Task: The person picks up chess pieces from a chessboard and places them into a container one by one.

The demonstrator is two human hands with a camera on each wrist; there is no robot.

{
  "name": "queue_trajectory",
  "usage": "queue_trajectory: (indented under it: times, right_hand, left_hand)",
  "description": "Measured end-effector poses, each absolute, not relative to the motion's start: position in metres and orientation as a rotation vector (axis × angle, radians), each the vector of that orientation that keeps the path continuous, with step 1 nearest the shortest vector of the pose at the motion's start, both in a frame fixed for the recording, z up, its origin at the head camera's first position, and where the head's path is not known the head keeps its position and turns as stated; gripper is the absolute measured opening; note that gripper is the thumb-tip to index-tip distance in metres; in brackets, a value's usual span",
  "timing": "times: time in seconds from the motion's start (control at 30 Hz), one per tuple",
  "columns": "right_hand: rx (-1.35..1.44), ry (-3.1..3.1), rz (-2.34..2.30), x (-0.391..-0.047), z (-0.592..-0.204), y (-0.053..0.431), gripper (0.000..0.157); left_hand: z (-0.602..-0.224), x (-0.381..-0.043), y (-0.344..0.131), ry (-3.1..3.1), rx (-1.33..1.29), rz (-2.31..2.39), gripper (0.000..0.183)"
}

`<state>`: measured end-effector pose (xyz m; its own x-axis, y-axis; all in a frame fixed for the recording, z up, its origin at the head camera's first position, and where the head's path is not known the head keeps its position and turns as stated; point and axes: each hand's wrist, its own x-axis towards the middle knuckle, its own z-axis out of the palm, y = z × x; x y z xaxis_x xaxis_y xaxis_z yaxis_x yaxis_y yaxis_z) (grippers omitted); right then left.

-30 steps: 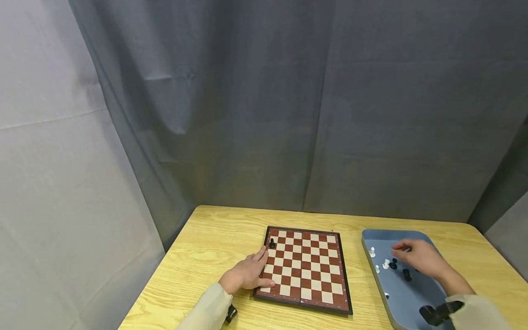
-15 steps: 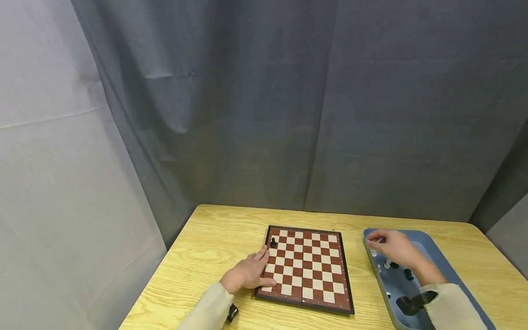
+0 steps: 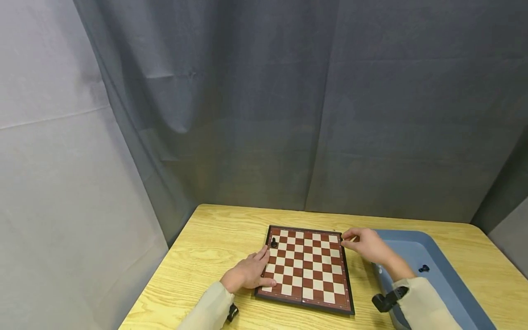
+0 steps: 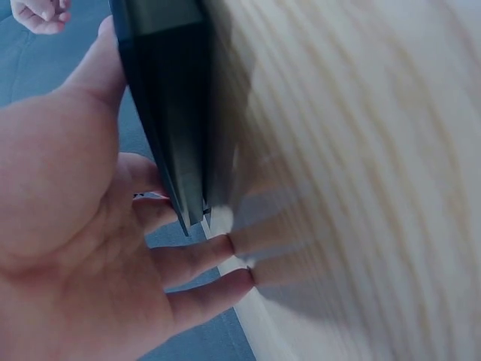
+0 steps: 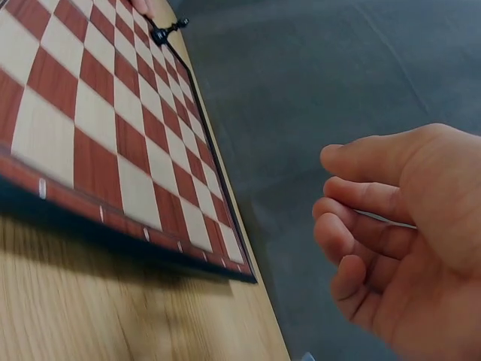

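Note:
The red-and-cream chessboard (image 3: 303, 270) lies unfolded on the table. A black chess piece (image 3: 274, 243) stands near its far left corner, also visible as a black piece (image 5: 167, 31) in the right wrist view. Along the board's left edge rests my left hand (image 3: 247, 271), thumb over the rim and fingers stretched out (image 4: 203, 263). My right hand (image 3: 365, 245) is at the board's far right corner, thumb and forefinger close together. In the right wrist view its other fingers (image 5: 361, 241) curl toward the palm; I cannot tell whether anything is between the fingertips.
A blue tray (image 3: 447, 279) stands on the right of the wooden table (image 3: 214, 247), partly covered by my right forearm. In it lies a black piece (image 3: 424, 268), and a white piece (image 3: 380, 271) shows near its left wall. A grey curtain (image 3: 264, 114) hangs behind.
My right hand has moved left from over the tray to the board's far right corner. Its forearm now covers several pieces in the tray. My left hand has stayed on the board's edge.

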<state>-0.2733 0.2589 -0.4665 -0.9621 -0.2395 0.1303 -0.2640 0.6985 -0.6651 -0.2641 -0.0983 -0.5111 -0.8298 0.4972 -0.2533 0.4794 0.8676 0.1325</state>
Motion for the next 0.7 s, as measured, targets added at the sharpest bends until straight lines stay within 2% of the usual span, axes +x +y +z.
queue_trajectory:
  times: [0.23,0.4,0.7]
  right_hand:
    - [0.446,-2.874,1.196,-0.280,-0.468,0.233,0.026]
    - [0.452,-2.865,1.164,-0.287,-0.472,0.215,0.019]
    - [0.456,-2.874,1.267,-0.294,-0.482,0.186,0.024]
  left_hand:
    - [-0.511,-0.263,-0.098,2.754,0.745,0.105,0.094]
    - [-0.510,-0.263,-0.097,2.757,0.750,0.098,0.094]
    - [-0.512,-0.264,-0.095,2.748,0.757,0.100,0.092]
